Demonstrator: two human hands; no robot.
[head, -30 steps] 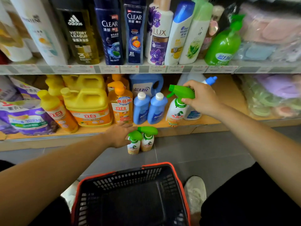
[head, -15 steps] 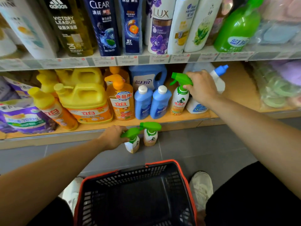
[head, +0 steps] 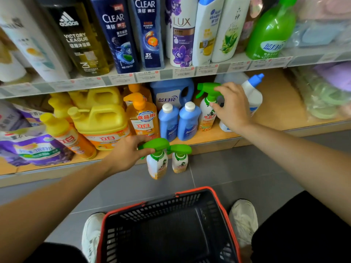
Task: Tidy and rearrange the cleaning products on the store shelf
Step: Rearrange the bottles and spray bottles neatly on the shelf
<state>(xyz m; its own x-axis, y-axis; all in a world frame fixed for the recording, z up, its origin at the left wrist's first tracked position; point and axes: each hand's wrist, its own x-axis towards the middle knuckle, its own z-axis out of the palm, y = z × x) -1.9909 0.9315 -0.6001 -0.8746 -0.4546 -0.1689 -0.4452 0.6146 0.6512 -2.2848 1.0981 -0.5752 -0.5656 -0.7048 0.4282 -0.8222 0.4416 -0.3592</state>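
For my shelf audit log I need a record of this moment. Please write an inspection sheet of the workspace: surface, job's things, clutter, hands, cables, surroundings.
Surface: wooden lower shelf, partly bare at its right.
Job's things: shelf spray bottle upright; front spray bottle and twin spray bottle beside it, before the shelf edge.
Clutter: yellow jugs, blue bottles, purple pouches.
Hands: left hand grips the front spray bottle's trigger; right hand holds the shelf spray bottle's neck.
Cables: nothing seen.
Surroundings: toiletry bottles above; basket; grey floor.
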